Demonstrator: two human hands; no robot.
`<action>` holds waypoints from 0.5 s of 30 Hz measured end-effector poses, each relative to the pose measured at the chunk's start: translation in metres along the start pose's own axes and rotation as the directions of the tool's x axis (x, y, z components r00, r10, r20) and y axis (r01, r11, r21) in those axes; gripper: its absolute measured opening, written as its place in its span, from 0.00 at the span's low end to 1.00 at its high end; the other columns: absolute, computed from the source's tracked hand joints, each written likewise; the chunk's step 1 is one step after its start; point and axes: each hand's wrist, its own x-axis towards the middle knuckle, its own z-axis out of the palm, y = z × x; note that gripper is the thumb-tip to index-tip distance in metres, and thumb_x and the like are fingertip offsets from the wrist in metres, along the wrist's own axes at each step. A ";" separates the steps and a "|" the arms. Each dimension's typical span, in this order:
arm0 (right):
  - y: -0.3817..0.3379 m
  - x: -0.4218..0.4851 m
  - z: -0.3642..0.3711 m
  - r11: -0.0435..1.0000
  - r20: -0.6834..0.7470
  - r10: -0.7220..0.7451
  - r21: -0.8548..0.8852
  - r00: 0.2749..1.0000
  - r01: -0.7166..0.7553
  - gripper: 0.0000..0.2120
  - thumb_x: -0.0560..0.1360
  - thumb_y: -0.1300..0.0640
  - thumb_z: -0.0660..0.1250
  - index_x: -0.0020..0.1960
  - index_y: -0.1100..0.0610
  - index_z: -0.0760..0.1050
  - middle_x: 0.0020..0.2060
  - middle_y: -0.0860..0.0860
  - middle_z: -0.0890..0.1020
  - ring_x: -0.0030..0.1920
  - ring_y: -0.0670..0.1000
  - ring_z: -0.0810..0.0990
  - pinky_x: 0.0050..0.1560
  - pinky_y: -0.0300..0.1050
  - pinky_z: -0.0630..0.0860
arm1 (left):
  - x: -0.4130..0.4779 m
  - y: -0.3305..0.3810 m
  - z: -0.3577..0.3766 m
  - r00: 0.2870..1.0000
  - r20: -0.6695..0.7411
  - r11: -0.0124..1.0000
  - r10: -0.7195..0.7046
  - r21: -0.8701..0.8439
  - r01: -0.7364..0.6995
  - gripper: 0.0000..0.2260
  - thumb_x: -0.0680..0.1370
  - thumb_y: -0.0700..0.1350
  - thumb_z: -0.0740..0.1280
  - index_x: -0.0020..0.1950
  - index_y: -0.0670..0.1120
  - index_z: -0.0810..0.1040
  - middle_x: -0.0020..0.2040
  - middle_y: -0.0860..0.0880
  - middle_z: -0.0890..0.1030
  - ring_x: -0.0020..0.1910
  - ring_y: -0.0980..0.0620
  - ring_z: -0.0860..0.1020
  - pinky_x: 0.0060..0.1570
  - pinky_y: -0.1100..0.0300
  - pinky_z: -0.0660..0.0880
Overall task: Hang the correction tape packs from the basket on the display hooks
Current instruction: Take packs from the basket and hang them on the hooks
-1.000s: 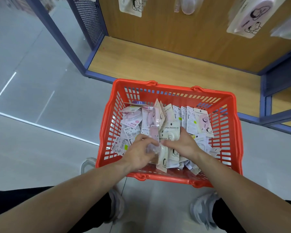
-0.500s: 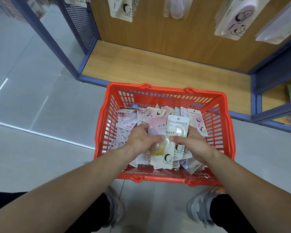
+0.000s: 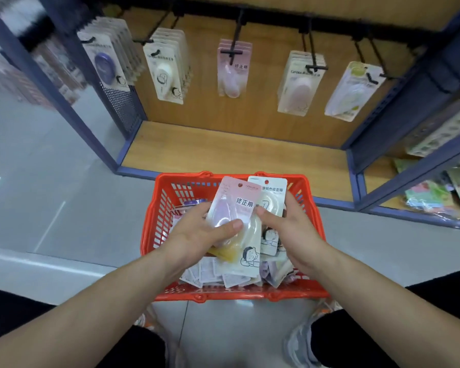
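Observation:
An orange basket (image 3: 154,221) stands on the floor in front of the shelf, with several correction tape packs lying in it. My left hand (image 3: 197,232) grips a pink correction tape pack (image 3: 237,205), its thumb across the blister, with more packs stacked under it. My right hand (image 3: 290,227) holds a white correction tape pack (image 3: 272,195) right beside it. Both are lifted above the basket. Black display hooks (image 3: 235,35) stick out of the wooden back panel above, each carrying hung packs.
The wooden shelf base (image 3: 223,158) lies beyond the basket, framed by blue posts (image 3: 51,83). A neighbouring shelf at the right holds colourful packets (image 3: 436,195). Grey floor spreads to the left. My shoes (image 3: 300,338) stand close to the basket's near rim.
Both hands have come up out of the basket with packs in them. My head has tilted up, so the hooks and hung packs are now in view.

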 end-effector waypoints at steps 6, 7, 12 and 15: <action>-0.009 -0.022 0.002 0.998 -0.059 -0.003 0.057 0.998 0.006 0.15 0.82 0.62 0.65 0.65 0.49 0.77 0.57 0.45 0.86 0.61 0.50 0.83 0.64 0.52 0.76 | -0.025 0.012 0.002 0.987 -0.122 0.990 0.104 -0.082 -0.115 0.19 0.70 0.53 0.72 0.58 0.47 0.82 0.49 0.48 0.88 0.47 0.47 0.86 0.47 0.50 0.80; -0.009 -0.023 0.002 0.999 -0.069 0.003 0.043 0.998 0.000 0.14 0.82 0.62 0.65 0.64 0.49 0.77 0.55 0.43 0.86 0.61 0.49 0.82 0.64 0.50 0.76 | -0.026 0.013 0.002 0.988 -0.122 0.987 0.096 -0.119 -0.110 0.18 0.72 0.53 0.71 0.59 0.47 0.81 0.49 0.47 0.88 0.46 0.48 0.86 0.46 0.51 0.80; -0.003 -0.025 0.000 0.998 -0.030 -0.004 -0.057 1.000 0.002 0.15 0.82 0.63 0.62 0.61 0.45 0.75 0.45 0.31 0.85 0.47 0.31 0.81 0.44 0.27 0.73 | -0.024 0.010 -0.002 0.993 -0.077 0.984 0.091 -0.146 -0.102 0.10 0.83 0.42 0.63 0.63 0.44 0.78 0.51 0.47 0.87 0.49 0.48 0.85 0.47 0.54 0.83; 0.001 -0.023 0.004 0.995 -0.023 0.009 -0.102 1.000 -0.011 0.16 0.83 0.62 0.61 0.62 0.42 0.74 0.48 0.29 0.83 0.51 0.29 0.79 0.50 0.29 0.72 | -0.019 0.007 0.001 0.998 -0.003 0.979 0.067 -0.191 -0.066 0.13 0.83 0.38 0.63 0.67 0.41 0.77 0.59 0.41 0.85 0.58 0.40 0.83 0.59 0.45 0.78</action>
